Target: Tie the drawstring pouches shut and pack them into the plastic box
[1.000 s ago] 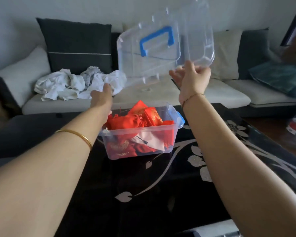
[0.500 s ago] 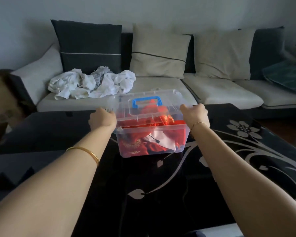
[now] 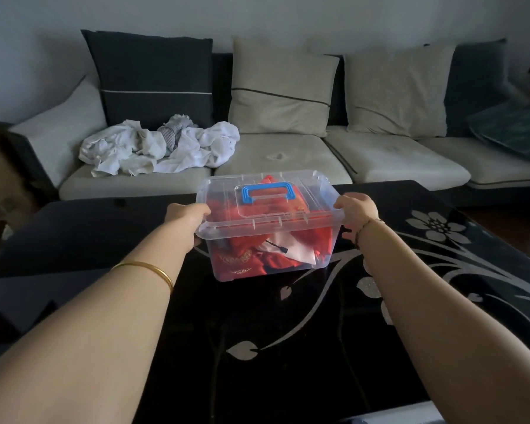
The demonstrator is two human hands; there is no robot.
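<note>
A clear plastic box (image 3: 318, 255) stands on the black glass table (image 3: 288, 347). Its clear lid (image 3: 214, 194) with a blue handle (image 3: 269, 192) lies on top of it. Several red drawstring pouches (image 3: 242, 264) with gold print show through the walls, along with something white. My left hand (image 3: 185, 214) grips the lid's left end. My right hand (image 3: 357, 209) grips the lid's right end. The fingertips of both hands are hidden behind the lid's edge.
A sofa (image 3: 380, 160) with dark and beige cushions runs behind the table. A heap of white cloth (image 3: 159, 148) lies on its left seat. The table carries a silver flower and leaf pattern (image 3: 435, 228) on its right side.
The lid was held up in the air a second ago. It has come down onto the box, and both hands now hold its two ends.
</note>
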